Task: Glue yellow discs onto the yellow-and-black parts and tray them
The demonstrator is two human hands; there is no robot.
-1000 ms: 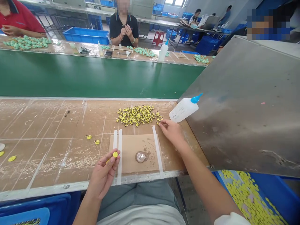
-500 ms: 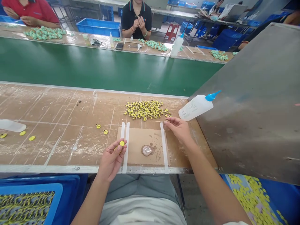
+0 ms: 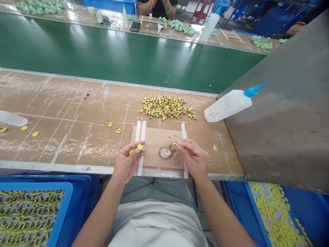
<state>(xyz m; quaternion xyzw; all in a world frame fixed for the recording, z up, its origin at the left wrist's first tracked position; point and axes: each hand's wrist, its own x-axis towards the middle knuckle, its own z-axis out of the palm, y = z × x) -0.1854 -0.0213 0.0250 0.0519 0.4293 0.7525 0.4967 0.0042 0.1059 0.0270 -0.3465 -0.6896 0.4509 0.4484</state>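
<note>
My left hand [image 3: 130,160] pinches a round yellow disc [image 3: 139,146] at its fingertips, and a second yellow disc [image 3: 132,151] shows between its fingers. My right hand [image 3: 194,156] holds a small yellow piece [image 3: 175,143] between thumb and fingers, over the right part of a cardboard sheet [image 3: 151,137]. A round clear glue puddle [image 3: 165,152] lies on the sheet between my hands. Behind them is a pile of small yellow-and-black pieces [image 3: 164,107]. Two finished-looking discs with dark bits [image 3: 118,130] rest left of the sheet.
A glue bottle [image 3: 228,105] leans by a metal panel [image 3: 277,109] at right. Blue trays of yellow pieces [image 3: 70,202] and discs [image 3: 277,212] sit below the table edge. Beyond the green belt [image 3: 115,55], a person's hands [image 3: 167,7] show.
My right hand has moved from beside the pile toward me, over the cardboard near the glue, carrying a small yellow piece. The camera view has tilted down.
</note>
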